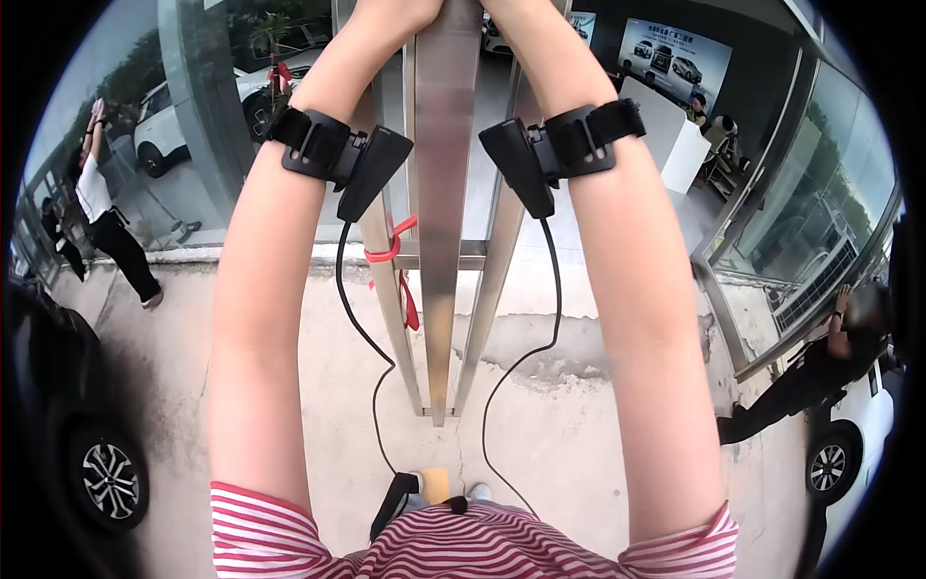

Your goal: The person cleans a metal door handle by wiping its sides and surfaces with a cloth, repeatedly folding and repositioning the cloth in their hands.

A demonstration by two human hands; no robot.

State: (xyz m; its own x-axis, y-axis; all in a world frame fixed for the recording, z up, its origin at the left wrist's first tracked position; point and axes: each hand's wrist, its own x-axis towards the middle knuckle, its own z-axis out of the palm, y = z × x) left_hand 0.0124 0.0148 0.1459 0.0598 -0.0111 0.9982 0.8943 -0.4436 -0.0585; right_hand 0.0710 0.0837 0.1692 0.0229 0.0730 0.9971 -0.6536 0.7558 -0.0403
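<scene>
Both my arms reach up to a tall metal post (441,222), which stands upright in front of me. At the top edge, the heel of my left hand (410,10) is beside the post's left side. Opposite it, only a sliver of my right hand (503,5) shows at the post's right side. All the fingers are cut off by the frame, so their grip is hidden. A black strapped device (374,174) sits on my left wrist, and a matching one (521,169) on my right. Cables hang from both. Red ribbon (384,253) is tied around a thinner bar (397,318) left of the post.
Glass panels (207,106) and a glass door (810,193) flank the post. At left, a person (101,207) raises their arms near a dark car (58,415). At right, a person in black (820,372) touches the door beside a white car (858,425). A white counter (666,135) stands inside.
</scene>
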